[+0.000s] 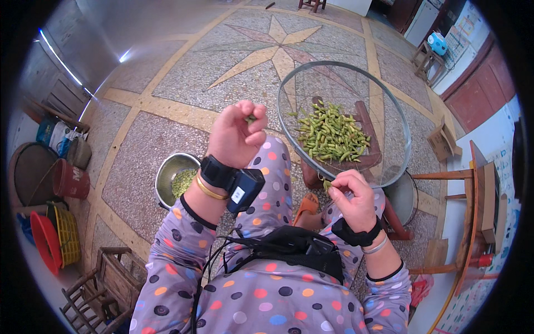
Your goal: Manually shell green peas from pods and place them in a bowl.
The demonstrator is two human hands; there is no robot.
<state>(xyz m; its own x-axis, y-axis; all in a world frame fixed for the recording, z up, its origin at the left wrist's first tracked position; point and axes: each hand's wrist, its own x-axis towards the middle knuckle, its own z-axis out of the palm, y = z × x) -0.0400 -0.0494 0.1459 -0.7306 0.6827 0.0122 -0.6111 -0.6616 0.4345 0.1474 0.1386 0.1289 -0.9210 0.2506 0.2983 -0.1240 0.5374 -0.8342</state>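
Note:
My left hand (240,133) is raised over my left thigh, its fingers curled around a small green piece (250,119), perhaps a bean or pod part. Between the thumb and fingers of my right hand (350,196) is a green bean pod (327,184), at the near rim of a round wire-mesh sieve (406,137). A heap of green bean pods (331,133) lies in the sieve, which rests on a brown wooden stool (367,121). To the left of my legs stands a metal bowl (164,171) on the floor, with shelled green beans (182,182) in it.
A metal bucket (402,194) stands under the sieve's right side. Wooden furniture (463,221) and a cardboard box (442,140) are at the right. On the left are a wooden chair (112,275), a yellow basket (66,238), a red basin (41,238) and a dark red bucket (71,181).

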